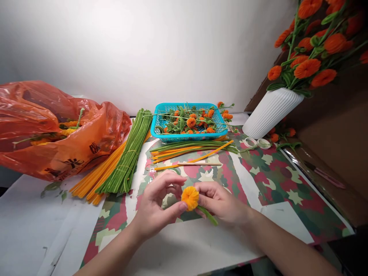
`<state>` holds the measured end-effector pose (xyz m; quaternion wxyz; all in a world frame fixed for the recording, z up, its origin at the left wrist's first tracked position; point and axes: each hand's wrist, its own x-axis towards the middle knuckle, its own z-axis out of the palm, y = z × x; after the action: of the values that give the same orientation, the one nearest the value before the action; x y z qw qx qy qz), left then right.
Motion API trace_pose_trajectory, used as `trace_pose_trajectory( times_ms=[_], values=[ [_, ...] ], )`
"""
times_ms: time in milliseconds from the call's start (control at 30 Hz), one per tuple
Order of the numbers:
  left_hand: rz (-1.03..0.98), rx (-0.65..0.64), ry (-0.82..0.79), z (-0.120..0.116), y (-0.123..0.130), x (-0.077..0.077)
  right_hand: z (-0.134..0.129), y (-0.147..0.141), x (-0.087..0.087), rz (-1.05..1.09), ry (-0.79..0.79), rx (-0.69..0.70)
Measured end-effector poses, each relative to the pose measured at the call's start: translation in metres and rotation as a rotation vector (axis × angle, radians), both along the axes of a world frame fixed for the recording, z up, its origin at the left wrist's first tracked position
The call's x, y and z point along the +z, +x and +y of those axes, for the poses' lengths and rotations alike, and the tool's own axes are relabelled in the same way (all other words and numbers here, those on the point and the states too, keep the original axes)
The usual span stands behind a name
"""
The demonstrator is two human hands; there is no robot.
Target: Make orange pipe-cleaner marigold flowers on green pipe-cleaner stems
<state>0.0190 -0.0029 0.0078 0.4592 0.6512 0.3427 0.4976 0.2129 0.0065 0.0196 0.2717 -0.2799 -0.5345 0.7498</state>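
Observation:
A yellow pipe-cleaner flower with a green stem is held up over the front of the mat. My right hand is closed on it, fingers pinching just behind the bloom, while the stem slants out below them. On the other side, my left hand has its thumb tip against the petals. Its index finger is lifted away above the flower, and the other fingers curl loosely. Beyond the hands lie a thin pale stick and a loose orange pipe cleaner.
A blue basket holds orange flowers. Green pipe cleaners lie bundled over orange ones, beside an orange plastic bag. A white vase with orange flowers leans in view at right, near tape rolls. A camouflage mat covers the table.

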Motion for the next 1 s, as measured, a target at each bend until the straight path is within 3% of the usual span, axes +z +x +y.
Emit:
trace_pose_trajectory(
  times_ms=[200, 400, 600, 767, 900, 1000],
  values=[
    [0.087, -0.074, 0.185, 0.000, -0.002, 0.002, 0.001, -0.003, -0.005, 0.048, 0.023, 0.043],
    [0.167, -0.050, 0.235, 0.001, -0.001, 0.003, 0.000, -0.009, -0.020, 0.160, -0.072, 0.097],
    [0.201, 0.071, 0.163, -0.002, 0.009, 0.005, -0.003, -0.012, -0.016, 0.092, -0.048, 0.011],
    [0.265, 0.148, 0.218, -0.003, 0.009, 0.004, -0.006, -0.015, -0.011, 0.030, -0.062, -0.098],
    [0.281, 0.035, 0.283, 0.001, 0.002, 0.004, -0.008, -0.014, -0.009, -0.045, -0.019, -0.177],
    [0.301, -0.101, 0.200, 0.004, -0.002, 0.006, -0.009, -0.012, -0.009, -0.084, 0.022, -0.175]
  ],
)
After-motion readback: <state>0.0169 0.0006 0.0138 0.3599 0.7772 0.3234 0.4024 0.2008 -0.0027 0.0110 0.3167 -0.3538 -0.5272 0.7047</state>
